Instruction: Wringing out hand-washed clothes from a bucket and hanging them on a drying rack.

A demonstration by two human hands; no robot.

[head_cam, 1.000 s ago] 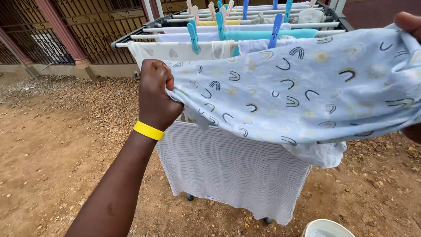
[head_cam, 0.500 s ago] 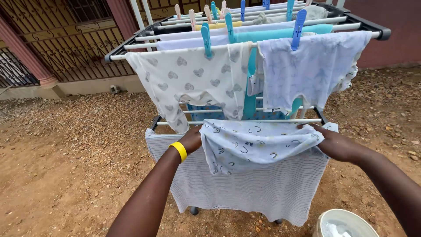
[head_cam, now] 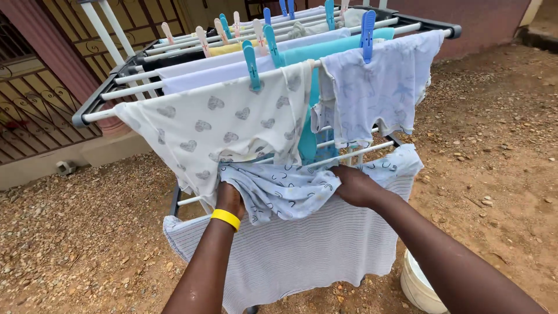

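On the drying rack (head_cam: 93,110) we see a white garment with grey hearts (head_cam: 226,125) and a pale blue garment (head_cam: 378,87) hanging from the front top rail, each fixed with a blue clothespin (head_cam: 251,64). They hang down just in front of our hands and partly cover the lower rail (head_cam: 360,152). A striped white cloth (head_cam: 302,250) hangs below, and a white bucket (head_cam: 418,288) stands on the gravel near the rack's right end. The light blue cloth with arc pattern (head_cam: 279,189) lies over the lower front rail, between our hands. Our left hand (head_cam: 231,197) closes on its left end; our right hand (head_cam: 356,185) grips its right part.
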